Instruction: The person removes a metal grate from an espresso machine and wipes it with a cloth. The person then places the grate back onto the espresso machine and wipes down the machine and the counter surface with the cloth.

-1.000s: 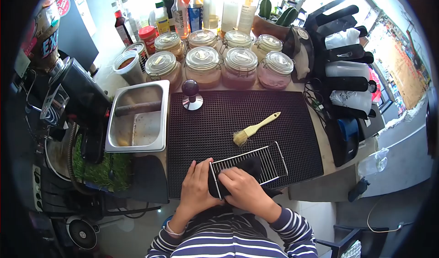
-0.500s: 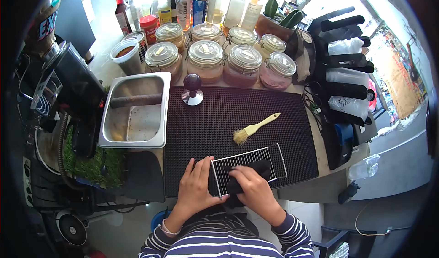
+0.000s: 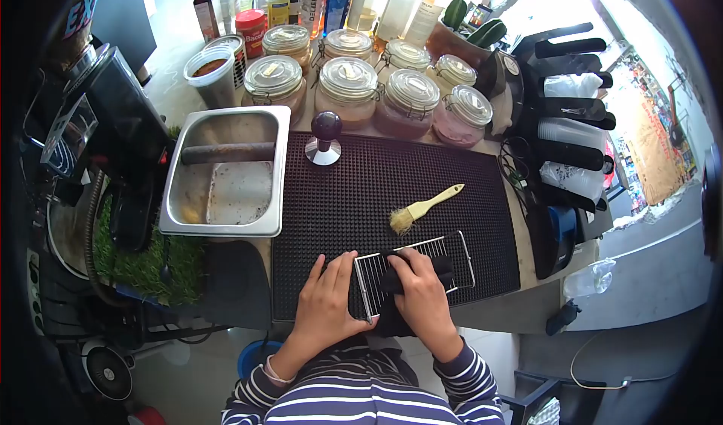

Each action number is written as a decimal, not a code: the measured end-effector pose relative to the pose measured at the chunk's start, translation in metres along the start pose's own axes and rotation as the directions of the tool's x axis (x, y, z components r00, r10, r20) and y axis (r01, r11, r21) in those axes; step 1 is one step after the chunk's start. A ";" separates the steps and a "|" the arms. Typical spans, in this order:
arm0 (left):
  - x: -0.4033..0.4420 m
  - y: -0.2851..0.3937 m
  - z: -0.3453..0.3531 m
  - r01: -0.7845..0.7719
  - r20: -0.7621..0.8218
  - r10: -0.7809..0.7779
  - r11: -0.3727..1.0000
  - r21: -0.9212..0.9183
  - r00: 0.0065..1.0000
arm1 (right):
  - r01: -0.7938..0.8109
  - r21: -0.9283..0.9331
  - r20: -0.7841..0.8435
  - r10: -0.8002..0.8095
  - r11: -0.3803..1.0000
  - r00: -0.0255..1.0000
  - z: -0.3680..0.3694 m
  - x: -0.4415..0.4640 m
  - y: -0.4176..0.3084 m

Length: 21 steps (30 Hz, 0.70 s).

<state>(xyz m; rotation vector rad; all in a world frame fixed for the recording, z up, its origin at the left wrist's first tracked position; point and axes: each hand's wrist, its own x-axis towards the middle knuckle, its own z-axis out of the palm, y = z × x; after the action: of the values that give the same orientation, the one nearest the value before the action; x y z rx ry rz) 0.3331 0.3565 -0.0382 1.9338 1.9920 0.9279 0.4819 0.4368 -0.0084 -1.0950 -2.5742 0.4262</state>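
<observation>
A metal wire rack [image 3: 370, 280] with thin parallel bars lies tilted at the near edge of a black rubber mat [image 3: 331, 207]. My left hand [image 3: 325, 304] grips the rack's left end, thumb on the near corner and fingers along the far corner. In my right hand [image 3: 423, 293] is a bunched black cloth [image 3: 441, 268], pressed onto the bars, with part of it hanging below the near side. Beyond the rack a pale-handled brush [image 3: 426, 208] rests on the mat. Farther back stands a coffee tamper [image 3: 324, 139] with a dark knob.
To the left sits a steel knock box [image 3: 280, 176] with a crossbar, beside a coffee grinder [image 3: 113, 109]. Lidded glass jars [image 3: 346, 82] line the back, with several bottles behind them. A black cup holder [image 3: 572, 109] stands at the right.
My right hand has pushed the cloth across the bars toward the rack's far side. My left hand keeps its grip on the left end. The whole view has shifted slightly.
</observation>
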 end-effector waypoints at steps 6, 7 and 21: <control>0.001 0.002 -0.001 -0.005 0.006 0.005 1.000 -0.011 1.000 | -0.003 0.022 0.055 0.001 1.000 0.998 -0.011 -0.014 0.002; 0.001 0.002 0.000 -0.005 0.005 0.005 1.000 -0.011 1.000 | 0.002 0.023 0.041 -0.003 1.000 0.999 -0.010 -0.014 0.003; 0.001 0.001 0.002 -0.005 -0.030 0.004 0.999 -0.043 1.000 | -0.074 0.019 -0.025 0.075 0.997 0.997 -0.009 -0.004 0.008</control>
<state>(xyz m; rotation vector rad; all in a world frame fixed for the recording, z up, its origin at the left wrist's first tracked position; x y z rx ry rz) 0.3353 0.3580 -0.0392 1.9130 1.9684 0.9979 0.4936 0.4403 -0.0036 -1.1850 -2.5084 0.4492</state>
